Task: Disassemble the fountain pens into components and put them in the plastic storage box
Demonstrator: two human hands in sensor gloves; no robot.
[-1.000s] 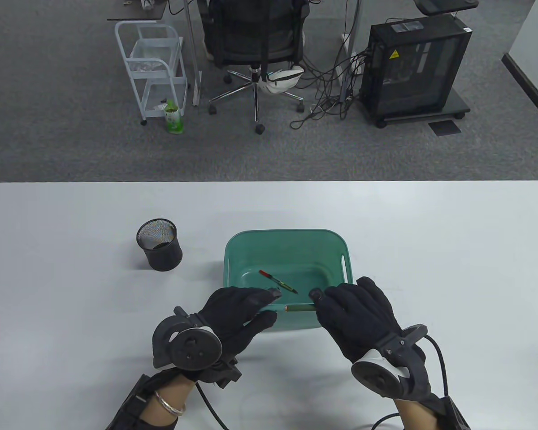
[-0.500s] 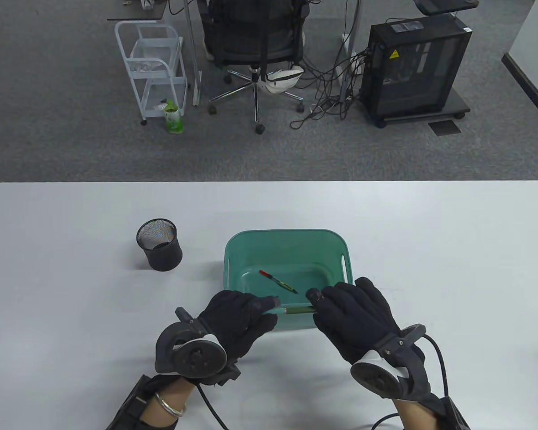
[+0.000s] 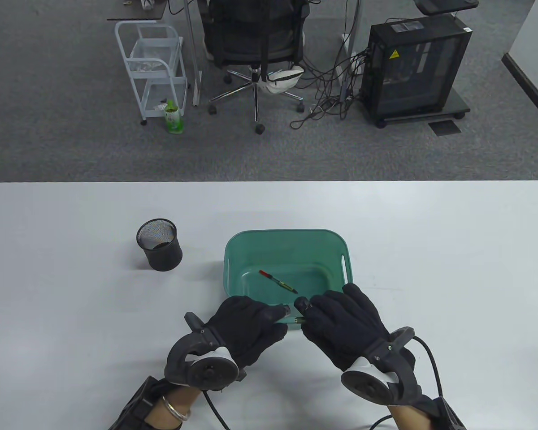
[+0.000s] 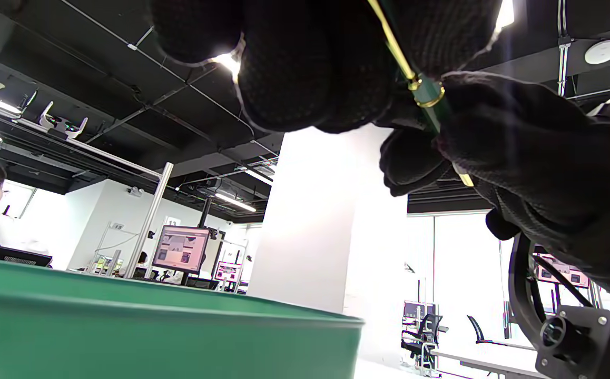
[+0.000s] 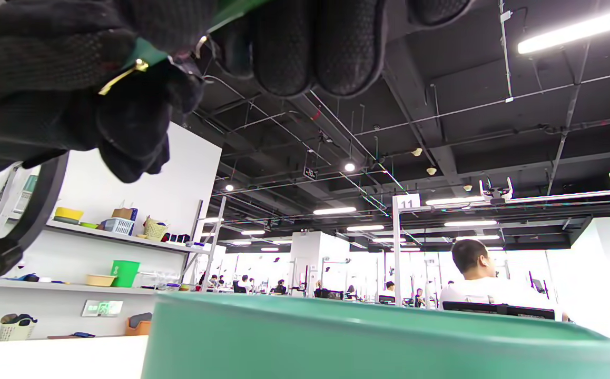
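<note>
While both hands meet just above the near rim of the green storage box [image 3: 231,251], the left hand [image 3: 251,323] and right hand [image 3: 338,323] each pinch one end of the green pen [image 3: 297,319], its long axis running left-right between their fingers

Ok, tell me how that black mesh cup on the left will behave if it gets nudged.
The mesh cup looks like thin wire mesh, so it is probably light and would slide easily on the smooth table. It stands upright, taller than wide, so a high push might tip it. On its side, being round, it would likely roll.
</note>
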